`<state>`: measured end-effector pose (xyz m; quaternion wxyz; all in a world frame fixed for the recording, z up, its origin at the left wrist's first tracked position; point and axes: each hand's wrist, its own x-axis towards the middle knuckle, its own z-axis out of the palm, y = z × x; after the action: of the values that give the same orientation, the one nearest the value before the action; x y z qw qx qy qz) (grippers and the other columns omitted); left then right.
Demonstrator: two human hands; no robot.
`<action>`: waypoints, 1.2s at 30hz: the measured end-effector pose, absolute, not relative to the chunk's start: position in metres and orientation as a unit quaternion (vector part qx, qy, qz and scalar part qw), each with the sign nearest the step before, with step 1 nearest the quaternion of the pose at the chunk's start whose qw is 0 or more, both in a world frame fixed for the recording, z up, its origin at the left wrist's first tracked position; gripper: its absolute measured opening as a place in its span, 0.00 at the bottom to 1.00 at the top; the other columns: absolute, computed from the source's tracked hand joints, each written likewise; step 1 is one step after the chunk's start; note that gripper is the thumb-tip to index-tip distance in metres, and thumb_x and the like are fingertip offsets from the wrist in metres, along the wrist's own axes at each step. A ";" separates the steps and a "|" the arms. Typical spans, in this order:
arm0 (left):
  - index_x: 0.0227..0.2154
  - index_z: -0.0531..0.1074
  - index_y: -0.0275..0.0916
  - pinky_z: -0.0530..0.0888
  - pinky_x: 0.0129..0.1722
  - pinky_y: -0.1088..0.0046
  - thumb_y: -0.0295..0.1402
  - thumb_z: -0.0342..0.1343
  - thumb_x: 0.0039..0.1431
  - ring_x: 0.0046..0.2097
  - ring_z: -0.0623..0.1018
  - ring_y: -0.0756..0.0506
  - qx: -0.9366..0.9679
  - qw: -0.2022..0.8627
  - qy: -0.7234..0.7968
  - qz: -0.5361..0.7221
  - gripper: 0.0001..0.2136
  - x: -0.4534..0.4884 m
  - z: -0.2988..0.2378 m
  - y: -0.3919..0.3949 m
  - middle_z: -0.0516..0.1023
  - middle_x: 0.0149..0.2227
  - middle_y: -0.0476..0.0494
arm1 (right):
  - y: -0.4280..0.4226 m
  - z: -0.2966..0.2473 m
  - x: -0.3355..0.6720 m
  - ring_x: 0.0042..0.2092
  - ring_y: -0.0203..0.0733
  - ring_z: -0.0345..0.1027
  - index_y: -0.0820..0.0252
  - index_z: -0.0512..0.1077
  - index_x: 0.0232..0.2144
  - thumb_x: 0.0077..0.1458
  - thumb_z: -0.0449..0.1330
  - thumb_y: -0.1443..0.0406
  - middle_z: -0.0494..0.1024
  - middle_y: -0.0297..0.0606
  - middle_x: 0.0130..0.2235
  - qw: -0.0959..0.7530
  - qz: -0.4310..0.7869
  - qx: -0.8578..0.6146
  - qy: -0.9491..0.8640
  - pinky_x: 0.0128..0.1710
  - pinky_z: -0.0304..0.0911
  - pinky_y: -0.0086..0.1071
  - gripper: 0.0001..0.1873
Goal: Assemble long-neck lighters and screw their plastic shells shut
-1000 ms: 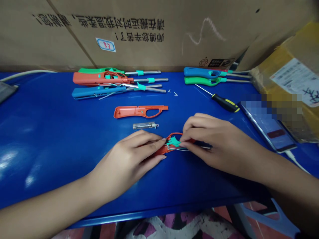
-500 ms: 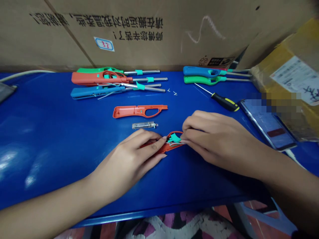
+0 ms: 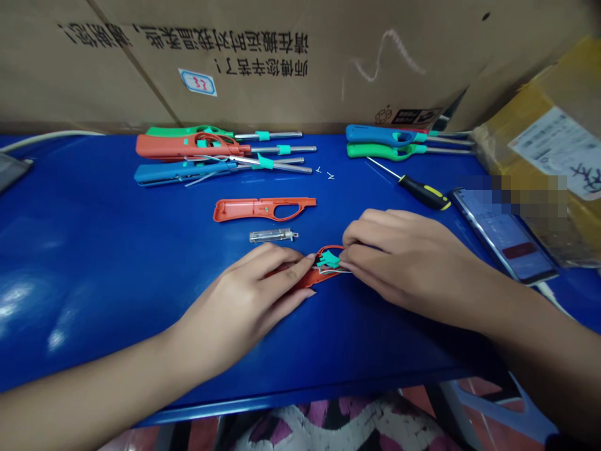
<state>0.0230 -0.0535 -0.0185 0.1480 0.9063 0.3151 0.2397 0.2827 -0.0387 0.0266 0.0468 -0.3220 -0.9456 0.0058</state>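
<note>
An orange lighter casing half (image 3: 307,279) lies under both hands near the middle of the table. My left hand (image 3: 256,291) is closed around its left part. At its right end, the fingers of my right hand (image 3: 389,260) are pinched together; they cover what they grip there. Between the hands show a turquoise trigger piece (image 3: 328,259) and a thin white wire (image 3: 334,271). A matching orange casing half (image 3: 263,210) rests farther back, hollow side up. Just behind my left hand is a small clear fuel tank (image 3: 271,235).
Several long-necked lighters (image 3: 188,147) lie at the back left, with more lighters (image 3: 385,143) at the back right. A screwdriver (image 3: 425,191) and a phone (image 3: 507,238) lie to the right beside a taped carton (image 3: 544,150). A large cardboard box (image 3: 328,37) stands behind.
Both hands stay almost where they were. The turquoise piece and the white wire between them have shifted slightly in the casing.
</note>
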 end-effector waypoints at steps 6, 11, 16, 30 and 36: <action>0.57 0.71 0.34 0.76 0.52 0.70 0.30 0.59 0.67 0.50 0.77 0.47 0.904 0.158 0.310 0.247 0.16 0.025 -0.018 -0.053 0.77 0.49 0.41 | -0.037 0.029 0.283 0.38 0.45 0.61 0.60 0.76 0.34 0.70 0.51 0.68 0.75 0.40 0.38 0.039 -0.013 -0.314 -0.949 0.35 0.50 0.39 0.15; 0.55 0.73 0.35 0.76 0.52 0.69 0.29 0.59 0.67 0.49 0.76 0.47 0.905 0.166 0.309 0.240 0.14 0.026 -0.019 -0.053 0.76 0.49 0.41 | -0.036 0.028 0.282 0.38 0.47 0.60 0.61 0.76 0.35 0.69 0.51 0.69 0.75 0.41 0.38 0.028 -0.043 -0.295 -0.954 0.35 0.49 0.39 0.15; 0.54 0.73 0.35 0.76 0.52 0.68 0.29 0.59 0.67 0.49 0.76 0.46 0.907 0.165 0.307 0.237 0.14 0.026 -0.019 -0.053 0.76 0.48 0.42 | -0.037 0.028 0.282 0.38 0.47 0.61 0.61 0.75 0.35 0.69 0.51 0.69 0.75 0.40 0.38 0.026 -0.023 -0.296 -0.954 0.36 0.50 0.39 0.14; 0.52 0.74 0.36 0.77 0.51 0.68 0.27 0.59 0.66 0.49 0.77 0.46 0.902 0.187 0.291 0.259 0.12 0.026 -0.019 -0.054 0.77 0.48 0.42 | -0.036 0.026 0.288 0.41 0.43 0.65 0.60 0.77 0.39 0.68 0.53 0.68 0.76 0.39 0.40 0.043 0.096 -0.325 -0.940 0.43 0.57 0.39 0.12; 0.53 0.75 0.35 0.77 0.50 0.67 0.27 0.59 0.67 0.49 0.77 0.46 0.907 0.179 0.295 0.243 0.13 0.027 -0.019 -0.054 0.77 0.48 0.40 | -0.036 0.026 0.288 0.41 0.43 0.66 0.59 0.77 0.37 0.68 0.53 0.68 0.76 0.39 0.39 0.041 0.109 -0.341 -0.933 0.44 0.58 0.39 0.13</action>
<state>0.0266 -0.0537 -0.0187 0.1785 0.9067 0.2946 0.2434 0.2876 -0.0359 0.0256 0.0408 -0.3408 -0.9329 0.1085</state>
